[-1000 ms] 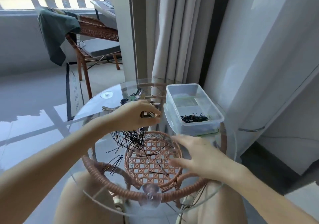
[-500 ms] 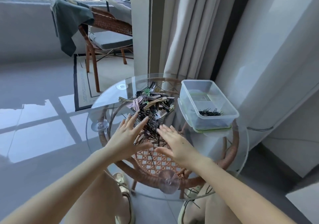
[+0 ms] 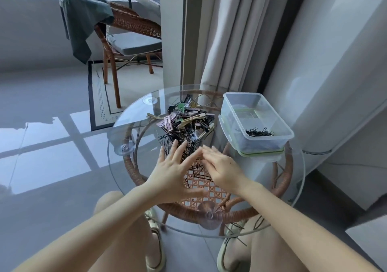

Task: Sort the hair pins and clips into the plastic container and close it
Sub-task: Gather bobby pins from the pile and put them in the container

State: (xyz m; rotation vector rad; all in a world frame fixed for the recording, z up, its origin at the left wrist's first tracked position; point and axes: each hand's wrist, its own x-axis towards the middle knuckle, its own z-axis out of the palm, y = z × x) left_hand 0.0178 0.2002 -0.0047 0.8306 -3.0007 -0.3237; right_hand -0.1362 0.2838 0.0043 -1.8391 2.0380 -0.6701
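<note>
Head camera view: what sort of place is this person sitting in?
Probably a home corner beside a balcony or sunroom: a glass-topped rattan table, floor-length curtains, and a wicker chair with a garment draped over it.

The left hand and right hand are bare, and so are the forearms and knees. On the feet I see pale cream low-cut shoes with thick soles.

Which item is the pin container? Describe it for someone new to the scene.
Find the round glass table beside the curtain. On its far right edge sits a clear rectangular plastic container, open, resting on a green-trimmed lid. Unlike the loose pile of clips to its left, it is a box holding a few black pins.
</note>
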